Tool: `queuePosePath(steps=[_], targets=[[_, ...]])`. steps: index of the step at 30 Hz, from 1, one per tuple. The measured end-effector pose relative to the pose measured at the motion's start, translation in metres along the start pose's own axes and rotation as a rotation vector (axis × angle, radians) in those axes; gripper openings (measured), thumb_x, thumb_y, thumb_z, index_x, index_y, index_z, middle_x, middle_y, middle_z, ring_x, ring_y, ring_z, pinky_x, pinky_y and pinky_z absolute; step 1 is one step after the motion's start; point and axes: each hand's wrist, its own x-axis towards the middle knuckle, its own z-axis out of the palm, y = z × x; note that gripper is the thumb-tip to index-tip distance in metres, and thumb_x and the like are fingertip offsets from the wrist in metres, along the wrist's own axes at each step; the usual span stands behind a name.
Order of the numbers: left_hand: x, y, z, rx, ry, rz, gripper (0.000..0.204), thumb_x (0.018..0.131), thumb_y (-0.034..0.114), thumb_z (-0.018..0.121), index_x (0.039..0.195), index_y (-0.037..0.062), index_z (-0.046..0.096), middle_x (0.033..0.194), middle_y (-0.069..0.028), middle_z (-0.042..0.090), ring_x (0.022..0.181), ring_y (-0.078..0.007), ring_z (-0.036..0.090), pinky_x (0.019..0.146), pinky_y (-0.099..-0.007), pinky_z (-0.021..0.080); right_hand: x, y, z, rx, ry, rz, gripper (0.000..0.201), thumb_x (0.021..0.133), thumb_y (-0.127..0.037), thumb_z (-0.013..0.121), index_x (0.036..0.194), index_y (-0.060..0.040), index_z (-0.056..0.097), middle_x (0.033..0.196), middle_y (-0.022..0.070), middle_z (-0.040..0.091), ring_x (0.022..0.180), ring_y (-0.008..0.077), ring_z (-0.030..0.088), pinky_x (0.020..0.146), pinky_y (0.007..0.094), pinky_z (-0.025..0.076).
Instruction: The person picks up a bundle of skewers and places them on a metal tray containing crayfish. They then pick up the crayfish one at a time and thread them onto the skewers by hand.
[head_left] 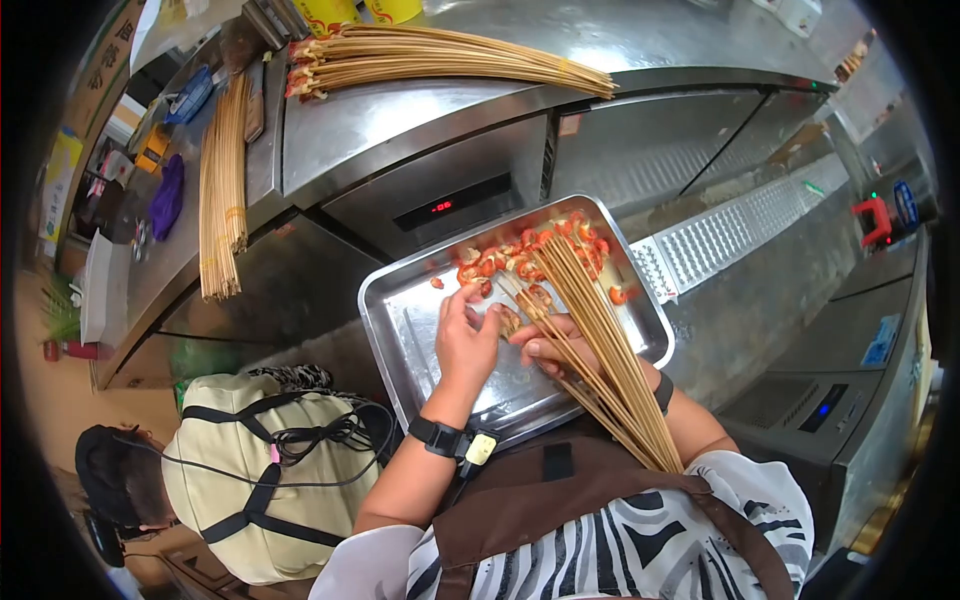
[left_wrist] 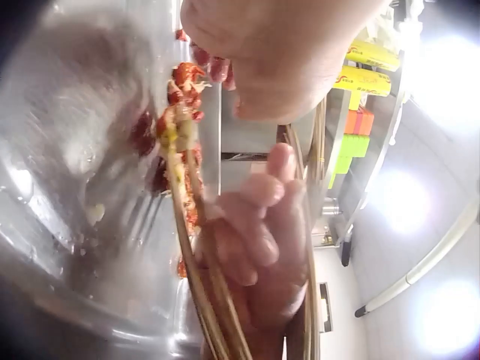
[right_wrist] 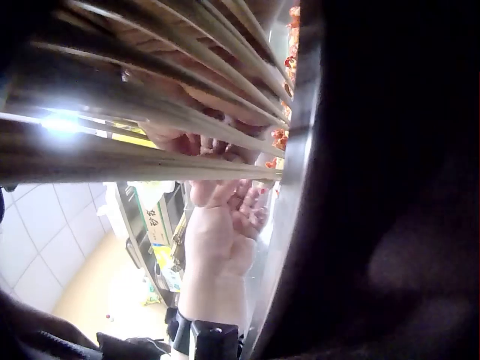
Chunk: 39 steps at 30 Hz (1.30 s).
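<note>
Along the far side of your workspace runs a long stainless steel desk (head_left: 700,40). To your left, near your elbow, another person (head_left: 265,470) wears a black cap and a pale top crossed by black straps. Directly in front of your body is a rectangular metal tray (head_left: 410,345), its bottom partly bare on the left. On the desk lies a long bundle of skewers (head_left: 430,60) with red pieces at its left end; farther left, a second bundle (head_left: 222,190) juts out over the desk's near edge.

A sheaf of thin wooden skewers (head_left: 615,360) slants over the right part of the tray and past its near rim. Your right hand (head_left: 555,340) grasps it, fingers curled about the shafts. A few skewers on the sheaf's left side carry pieces near their tips. Your left hand (head_left: 468,340) is over the tray, just left of those loaded tips, its thumb beside a tan piece (head_left: 510,321); you cannot tell from these views whether it pinches that piece. A black band (head_left: 435,433) circles your left wrist. Small red-orange pieces (head_left: 520,258) are gathered along the tray's far side.
</note>
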Motion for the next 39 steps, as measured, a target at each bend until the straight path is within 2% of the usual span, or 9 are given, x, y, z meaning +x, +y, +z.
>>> queuePosePath(steps=[2, 4, 5, 11, 21, 24, 26, 28, 39], targets=[[0.003, 0.011, -0.008, 0.062, -0.02, 0.09, 0.026, 0.084, 0.013, 0.057, 0.107, 0.0009, 0.055, 0.089, -0.0059, 0.061, 0.074, -0.0075, 0.053, 0.067, -0.0221, 0.044, 0.001, 0.0, 0.001, -0.015, 0.0, 0.016, 0.027, 0.087, -0.017, 0.055, 0.111, -0.004, 0.055, 0.082, 0.002, 0.06, 0.062, 0.0058, 0.053, 0.056, 0.0183, 0.044], [0.005, 0.014, -0.006, -0.659, -0.237, -0.211, 0.027, 0.086, 0.012, 0.056, 0.11, -0.0005, 0.054, 0.09, -0.0059, 0.061, 0.079, -0.0086, 0.055, 0.067, -0.0225, 0.045, 0.005, 0.009, -0.002, 0.012, -0.057, -0.026, 0.028, 0.088, -0.016, 0.054, 0.112, -0.0019, 0.054, 0.083, 0.0034, 0.06, 0.064, 0.0066, 0.054, 0.059, 0.0188, 0.046], [0.007, 0.021, -0.01, -0.773, -0.309, -0.232, 0.029, 0.087, 0.009, 0.056, 0.112, -0.002, 0.051, 0.087, -0.0065, 0.062, 0.077, -0.0098, 0.057, 0.065, -0.0224, 0.045, 0.005, 0.009, 0.0, 0.026, -0.057, -0.029, 0.028, 0.088, -0.015, 0.054, 0.112, -0.0003, 0.053, 0.083, 0.0047, 0.061, 0.065, 0.0067, 0.054, 0.06, 0.0191, 0.047], [0.005, 0.018, -0.007, -0.854, -0.331, -0.328, 0.031, 0.085, 0.006, 0.058, 0.114, -0.002, 0.05, 0.077, -0.007, 0.062, 0.068, -0.0103, 0.058, 0.062, -0.0216, 0.046, 0.01, 0.017, -0.004, -0.014, -0.1, -0.076, 0.027, 0.089, -0.018, 0.052, 0.11, -0.0006, 0.053, 0.085, 0.0058, 0.061, 0.065, 0.0073, 0.055, 0.059, 0.0204, 0.047], [0.006, 0.001, -0.007, -0.936, -0.399, -0.398, 0.035, 0.084, 0.005, 0.058, 0.117, -0.0024, 0.05, 0.085, -0.0082, 0.063, 0.072, -0.0107, 0.059, 0.067, -0.023, 0.048, 0.01, 0.002, -0.005, 0.088, -0.072, -0.085, 0.023, 0.094, -0.023, 0.043, 0.102, -0.0031, 0.051, 0.075, 0.0057, 0.061, 0.063, 0.0086, 0.057, 0.058, 0.0198, 0.046], [0.015, -0.015, -0.009, -0.662, -0.43, -0.361, 0.034, 0.084, 0.004, 0.057, 0.116, -0.0025, 0.051, 0.09, -0.0109, 0.063, 0.078, -0.0175, 0.061, 0.071, -0.0277, 0.048, 0.014, 0.009, -0.01, 0.074, -0.103, -0.083, 0.022, 0.093, -0.019, 0.045, 0.106, -0.0024, 0.051, 0.072, 0.0055, 0.06, 0.061, 0.0088, 0.057, 0.055, 0.0192, 0.046], [0.026, -0.03, -0.013, -0.078, -0.03, 0.125, 0.032, 0.081, 0.001, 0.055, 0.112, -0.0023, 0.053, 0.102, -0.0146, 0.059, 0.092, -0.0272, 0.058, 0.081, -0.0333, 0.045, 0.014, 0.009, -0.009, 0.093, -0.096, -0.075, 0.024, 0.092, -0.017, 0.046, 0.11, -0.0017, 0.05, 0.071, 0.0054, 0.06, 0.06, 0.0088, 0.057, 0.053, 0.0188, 0.045], [0.036, -0.038, -0.023, 0.264, 0.064, 0.207, 0.03, 0.079, 0.0, 0.053, 0.109, 0.0027, 0.056, 0.113, -0.0142, 0.054, 0.104, -0.029, 0.051, 0.089, -0.0361, 0.041, 0.011, 0.003, -0.005, 0.113, -0.103, -0.045, 0.031, 0.09, -0.016, 0.05, 0.118, -0.001, 0.046, 0.072, 0.0051, 0.06, 0.058, 0.0086, 0.056, 0.05, 0.0181, 0.045], [0.033, -0.032, -0.011, 0.356, -0.081, 0.162, 0.029, 0.081, 0.018, 0.059, 0.107, 0.0053, 0.057, 0.1, -0.0123, 0.054, 0.095, -0.0294, 0.053, 0.08, -0.0391, 0.043, 0.016, 0.009, -0.007, 0.077, -0.156, -0.047, 0.041, 0.09, -0.018, 0.051, 0.125, -0.0022, 0.041, 0.076, 0.0041, 0.058, 0.054, 0.0074, 0.053, 0.048, 0.0174, 0.041]])
